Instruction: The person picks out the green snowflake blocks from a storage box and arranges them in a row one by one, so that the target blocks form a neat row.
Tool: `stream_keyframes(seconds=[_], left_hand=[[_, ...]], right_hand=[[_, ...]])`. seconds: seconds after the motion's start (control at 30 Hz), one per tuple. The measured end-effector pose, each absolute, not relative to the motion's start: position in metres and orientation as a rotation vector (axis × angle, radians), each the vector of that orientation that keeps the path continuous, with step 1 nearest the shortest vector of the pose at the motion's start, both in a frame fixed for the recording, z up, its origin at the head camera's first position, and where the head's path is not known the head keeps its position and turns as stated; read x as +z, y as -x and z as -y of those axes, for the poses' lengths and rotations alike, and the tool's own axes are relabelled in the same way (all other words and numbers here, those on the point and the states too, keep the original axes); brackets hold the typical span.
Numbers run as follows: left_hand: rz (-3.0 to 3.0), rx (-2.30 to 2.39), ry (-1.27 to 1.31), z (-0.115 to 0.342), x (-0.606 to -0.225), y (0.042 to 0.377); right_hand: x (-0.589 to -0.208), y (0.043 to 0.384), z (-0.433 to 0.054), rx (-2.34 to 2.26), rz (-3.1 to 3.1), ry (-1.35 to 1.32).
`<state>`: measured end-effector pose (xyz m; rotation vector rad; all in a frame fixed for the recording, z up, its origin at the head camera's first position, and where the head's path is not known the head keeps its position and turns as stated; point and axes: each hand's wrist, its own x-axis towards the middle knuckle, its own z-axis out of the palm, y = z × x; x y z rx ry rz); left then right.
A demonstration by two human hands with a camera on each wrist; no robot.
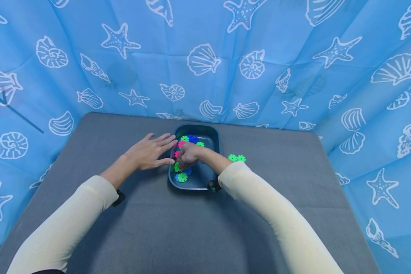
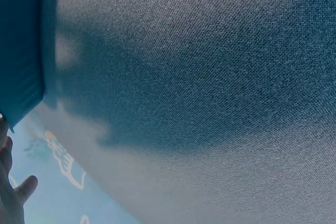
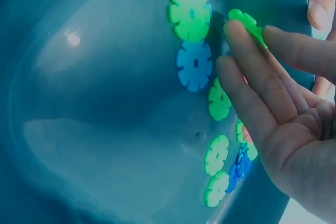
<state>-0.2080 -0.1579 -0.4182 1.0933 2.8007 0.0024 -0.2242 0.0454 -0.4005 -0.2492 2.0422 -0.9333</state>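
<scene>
In the head view, a dark teal tub (image 1: 200, 179) stands on the grey worktop (image 1: 277, 171), its long axis running from 12 to 6 o'clock. Flower-shaped discs (image 1: 182, 177) in green, pink and blue gather along its 9 o'clock side; two green discs (image 1: 232, 156) lie outside it, at 3 o'clock. The left hand (image 1: 150, 153), fingers spread, is at the 9 o'clock rim with nothing visible in its grasp; the right hand (image 1: 189, 153) reaches inside.

In the left wrist view, the tub's wall shows at 10 o'clock, with part of the left hand at 8 o'clock; whether it presses the tub cannot be told.

In the right wrist view, the right hand's thumb and fingertip, nearly together, pinch one green disc (image 3: 248, 27) inside the tub, at 1 o'clock. Being round, it has no true long axis; seen nearly edge-on, it slants from 11 to 5 o'clock. Held by its thin edge, it could twist loose and drop, and the lower fingers could knock neighbouring discs.
</scene>
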Motion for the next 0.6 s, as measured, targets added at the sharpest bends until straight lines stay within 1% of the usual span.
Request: stream_keyframes(seconds=[0.3,0.6], left_hand=[[-2.794,0.019,-1.087,0.158,-0.419,0.209],[-2.807,0.019,-1.043,0.156,-0.419,0.209]], right_hand=[[-0.391,0.229,-0.060,-0.979,-2.088,0.207],[-0.360,0.220,-0.103,-0.961,-2.179,0.350]])
